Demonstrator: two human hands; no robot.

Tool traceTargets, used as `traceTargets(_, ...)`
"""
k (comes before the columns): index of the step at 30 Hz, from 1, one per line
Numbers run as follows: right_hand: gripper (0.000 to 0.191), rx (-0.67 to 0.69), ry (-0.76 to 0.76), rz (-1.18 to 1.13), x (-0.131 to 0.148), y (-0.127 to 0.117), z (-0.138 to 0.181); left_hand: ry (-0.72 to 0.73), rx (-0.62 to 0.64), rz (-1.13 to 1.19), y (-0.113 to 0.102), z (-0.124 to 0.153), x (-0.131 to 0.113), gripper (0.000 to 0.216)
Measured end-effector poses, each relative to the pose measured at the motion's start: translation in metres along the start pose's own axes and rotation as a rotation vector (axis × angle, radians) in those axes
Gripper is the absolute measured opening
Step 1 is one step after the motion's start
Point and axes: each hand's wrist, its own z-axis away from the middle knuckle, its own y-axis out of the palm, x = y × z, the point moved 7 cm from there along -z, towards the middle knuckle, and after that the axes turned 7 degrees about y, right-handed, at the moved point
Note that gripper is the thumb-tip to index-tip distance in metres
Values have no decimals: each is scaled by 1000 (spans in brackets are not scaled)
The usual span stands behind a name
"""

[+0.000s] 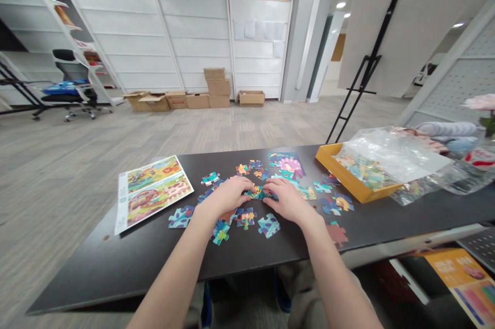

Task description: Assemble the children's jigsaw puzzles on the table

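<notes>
Both my hands meet at the middle of a black table (154,262), over small teal and yellow jigsaw puzzle pieces (256,193). My left hand (230,196) pinches at the left side of these pieces, thumb and fingers curled in. From the right, my right hand (286,199) has its fingertips closed on a piece, partly hiding it. Loose pieces lie close by: one with an orange and green picture (246,218), a pale teal one (269,225), and a blue-green one (181,217) left of my wrist. Beyond my hands, joined pieces show a purple figure (288,165).
A printed picture sheet (154,190) lies at the left. On the right, a yellow box (361,179) holds more pieces under a clear plastic bag (398,156). A reddish-brown piece (337,234) lies near the front edge. An easel-like board stand (371,61) rises behind the table.
</notes>
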Motion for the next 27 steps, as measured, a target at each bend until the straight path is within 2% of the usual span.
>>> traceTargets(7, 21, 45, 2, 3, 5, 4, -7, -64, -12, -101, 3, -4, -4, 21)
traceTargets(13, 23, 42, 12, 6, 4, 4, -7, -33, -68, -117, 6, -3, -9, 21)
traceTargets(19, 20, 37, 6, -13, 4, 4, -5, -59, -19, -170, 5, -1, -10, 24)
traceTargets(27, 15, 40, -3, -16, 5, 4, -5, -23, 25, -225, 3, -1, -11, 22)
